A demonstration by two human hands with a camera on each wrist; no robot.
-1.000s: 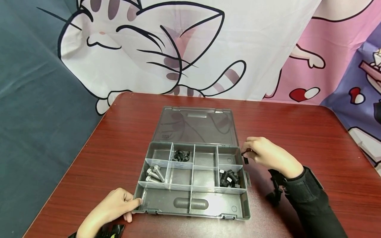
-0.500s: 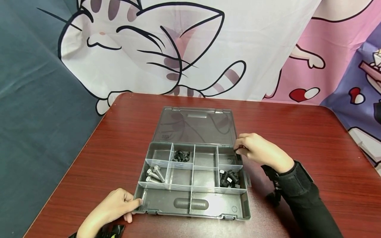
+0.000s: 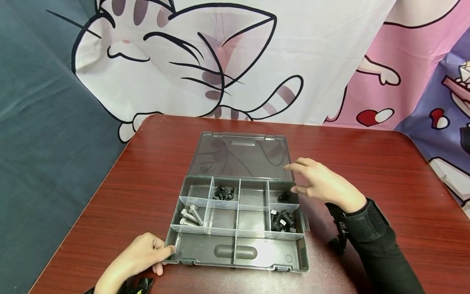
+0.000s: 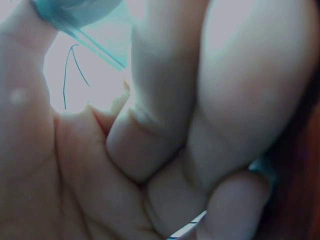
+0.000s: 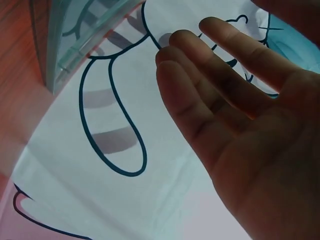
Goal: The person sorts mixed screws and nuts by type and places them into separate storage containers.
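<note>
A grey see-through compartment box [image 3: 220, 263] lies on the table with its lid [image 3: 242, 157] folded back. My left hand [image 3: 141, 253] grips its front left corner, thumb over the rim and fingers curled; the left wrist view shows those curled fingers [image 4: 165, 90] close up. Over the back right compartment my right hand [image 3: 319, 181] hovers with fingers apart, and the right wrist view shows nothing in its fingers [image 5: 185, 100]. A small black part [image 3: 284, 197] lies in that compartment. Several black parts [image 3: 283, 221] with some white ends fill the compartment in front of it.
Several silver hex bolts [image 3: 191, 215] lie in the left middle compartment. Small black ring-like parts [image 3: 223, 192] sit in a back compartment. The brown table [image 3: 367, 163] ends at a cat-print cloth [image 3: 323, 49]. A black item [image 3: 143, 285] shows under the left wrist.
My right hand moved left over the back right compartment and let go of the black part, which now lies there. Its fingers spread and rose. The left hand has stayed put.
</note>
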